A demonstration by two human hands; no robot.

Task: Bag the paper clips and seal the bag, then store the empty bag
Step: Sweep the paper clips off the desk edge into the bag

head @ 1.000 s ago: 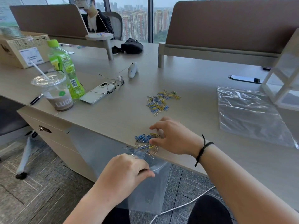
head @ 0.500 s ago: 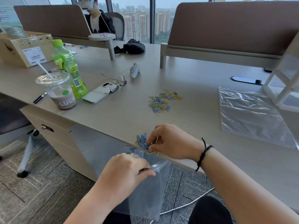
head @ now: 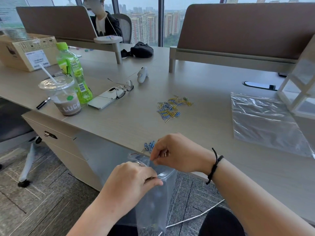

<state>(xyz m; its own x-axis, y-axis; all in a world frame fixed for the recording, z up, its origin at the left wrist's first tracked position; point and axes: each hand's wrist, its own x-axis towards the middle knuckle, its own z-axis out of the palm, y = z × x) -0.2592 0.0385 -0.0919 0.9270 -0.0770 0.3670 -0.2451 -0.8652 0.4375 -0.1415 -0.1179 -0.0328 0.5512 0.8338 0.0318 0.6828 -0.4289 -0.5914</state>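
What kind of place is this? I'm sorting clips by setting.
Most likely an open-plan office high up: long shared desk with brown divider screens, a drawer pedestal, and tower blocks through the windows.

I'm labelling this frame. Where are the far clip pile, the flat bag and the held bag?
Far clip pile (head: pixel 172 108), head view, pile's middle.
Flat bag (head: pixel 265 123), head view, bag's centre.
Held bag (head: pixel 158 201), head view, hanging body.

Soft window daylight, wide-angle bending at edges, slight blur.

Head cam, wide-angle, looks fwd/down, close over desk (head: pixel 196 133) edge.
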